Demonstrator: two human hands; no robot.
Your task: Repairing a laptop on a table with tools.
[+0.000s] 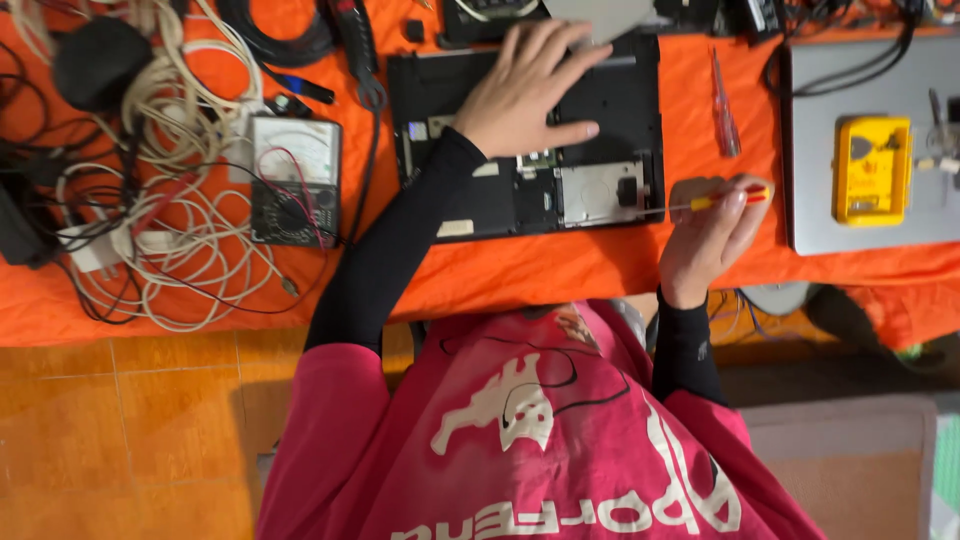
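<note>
Laptop base [530,160], black, underside up with its cover off, lies on the orange-covered table [500,275], straight in front of the person. Inner parts show along its near half, with a silver drive bay toward the right.

Left hand [525,90] rests flat on the upper part of the base, palm down. Its fingers [560,45] are spread and released, gripping nothing, just pressing on the black surface. Black sleeve runs back from the wrist to a pink shirt.

Right hand [705,235] sits at the near right corner of the base, just off its edge. Its fingers are clenched around a screwdriver [715,198] with a yellow and red handle. The thin shaft points left, and the tip reaches the area of the silver bay. Whether the tip touches a screw cannot be told.

A second screwdriver [724,110] with a clear red handle lies on the cloth just right of the base, apart from both hands.

Left of the base: an analog multimeter [296,180] with leads, then a tangle of white cables [170,200] and black cords. A dark round object lies at the far left corner.

Right of the base: a closed grey laptop [870,150] with a yellow box-shaped device [873,170] resting on its lid. Black cable crosses its far edge.

Orange tiled floor [120,430] shows below the table edge.
</note>
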